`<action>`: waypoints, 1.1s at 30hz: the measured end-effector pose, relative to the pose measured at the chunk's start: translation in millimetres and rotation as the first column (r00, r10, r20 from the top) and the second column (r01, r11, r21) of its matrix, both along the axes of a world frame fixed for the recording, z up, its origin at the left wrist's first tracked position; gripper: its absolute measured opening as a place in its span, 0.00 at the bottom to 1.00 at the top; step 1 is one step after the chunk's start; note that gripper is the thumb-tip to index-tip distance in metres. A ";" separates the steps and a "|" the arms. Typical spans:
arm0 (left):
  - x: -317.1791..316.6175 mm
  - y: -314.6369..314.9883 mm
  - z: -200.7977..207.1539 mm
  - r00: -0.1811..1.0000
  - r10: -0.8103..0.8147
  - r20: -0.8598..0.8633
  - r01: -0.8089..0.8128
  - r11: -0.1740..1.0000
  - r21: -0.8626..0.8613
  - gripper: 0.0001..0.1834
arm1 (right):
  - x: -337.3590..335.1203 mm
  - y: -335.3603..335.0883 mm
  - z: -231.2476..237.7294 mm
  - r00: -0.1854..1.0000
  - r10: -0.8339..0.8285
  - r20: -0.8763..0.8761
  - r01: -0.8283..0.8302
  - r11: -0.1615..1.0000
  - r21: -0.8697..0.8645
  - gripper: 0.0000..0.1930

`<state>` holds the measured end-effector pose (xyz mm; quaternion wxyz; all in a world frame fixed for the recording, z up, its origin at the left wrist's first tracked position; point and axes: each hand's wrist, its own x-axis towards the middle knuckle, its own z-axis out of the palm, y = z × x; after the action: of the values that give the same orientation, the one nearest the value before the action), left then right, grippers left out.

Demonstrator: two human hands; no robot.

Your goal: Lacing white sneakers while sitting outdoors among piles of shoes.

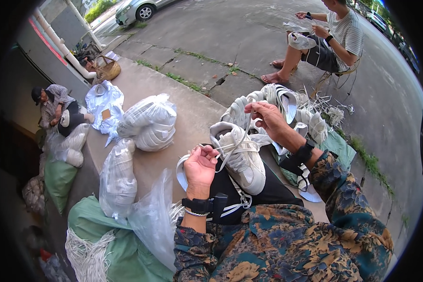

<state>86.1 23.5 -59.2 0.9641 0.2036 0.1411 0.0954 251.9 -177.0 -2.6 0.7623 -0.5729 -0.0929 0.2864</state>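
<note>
A white and grey sneaker (243,165) rests on my lap, on dark trousers (279,190), its toe toward me. My right hand (269,118) is raised above the sneaker and pinches a white shoelace (247,123), which runs down from the fingertips to the shoe. On the left of the sneaker my left hand (200,165) has its palm turned up and its fingers curled, gripping a lace near the eyelets. Beyond the sneaker lies a pile of similar white shoes (286,101), strung together. Part of another pale shoe (181,171) shows behind my left hand.
Clear plastic bags of white bundles (150,123) stand to the left. Nearer are a green sack (136,254) and loose white laces (87,249). Seated people work at the far right (345,37) and far left (56,105). Behind are a wicker basket (108,69) and a parked car (138,10).
</note>
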 end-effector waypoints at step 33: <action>17.6 -1.9 -8.7 0.940 0.199 -0.277 0.269 0.070 0.961 0.06 | 29.3 -43.2 -19.8 0.998 -0.055 0.045 0.053 0.998 0.027 0.10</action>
<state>103.7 21.7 -67.9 0.5249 0.8216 0.1958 0.1054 281.2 -220.2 -22.4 0.7747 -0.5718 -0.0984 0.2514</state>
